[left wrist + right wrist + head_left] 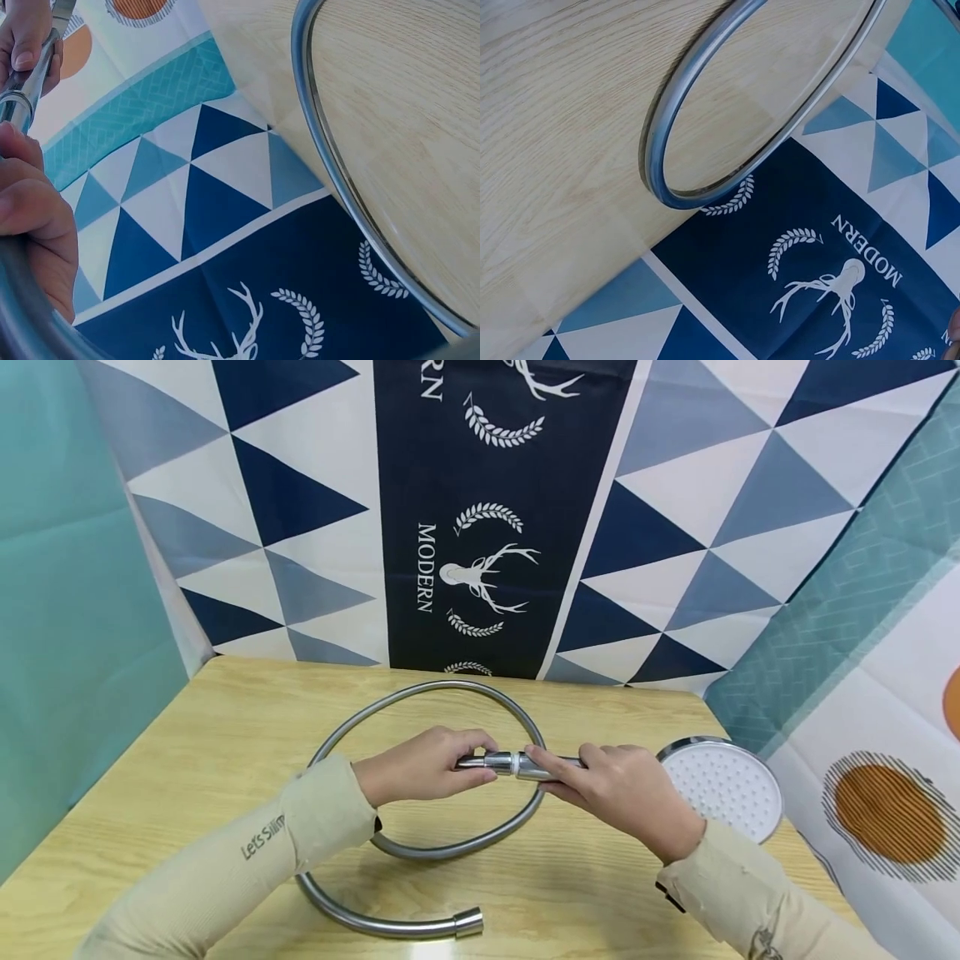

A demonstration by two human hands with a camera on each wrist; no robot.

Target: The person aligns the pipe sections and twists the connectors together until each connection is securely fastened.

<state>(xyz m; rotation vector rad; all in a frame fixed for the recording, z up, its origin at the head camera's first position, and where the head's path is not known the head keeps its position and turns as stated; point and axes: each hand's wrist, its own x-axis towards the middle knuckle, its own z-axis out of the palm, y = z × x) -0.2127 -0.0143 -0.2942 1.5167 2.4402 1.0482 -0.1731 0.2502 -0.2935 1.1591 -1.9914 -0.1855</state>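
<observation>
In the head view my left hand [429,767] pinches the metal end fitting [498,763] of a grey shower hose [450,852]. My right hand [626,787] grips the chrome handle of a shower head [723,787], its round white nozzle face turned up at the right. Fitting and handle meet end to end between the hands, with a thin white ring at the joint. The left wrist view shows the left fingers [37,210] curled at the fitting. Only a fingertip of a hand [954,330] enters the right wrist view, at its edge.
The hose loops over the wooden table [225,735], and its other end, a metal nut [468,922], lies near the front. A patterned cloth [300,527] hangs behind the table. Teal cloth [60,568] borders the left, and printed white cloth [892,710] the right.
</observation>
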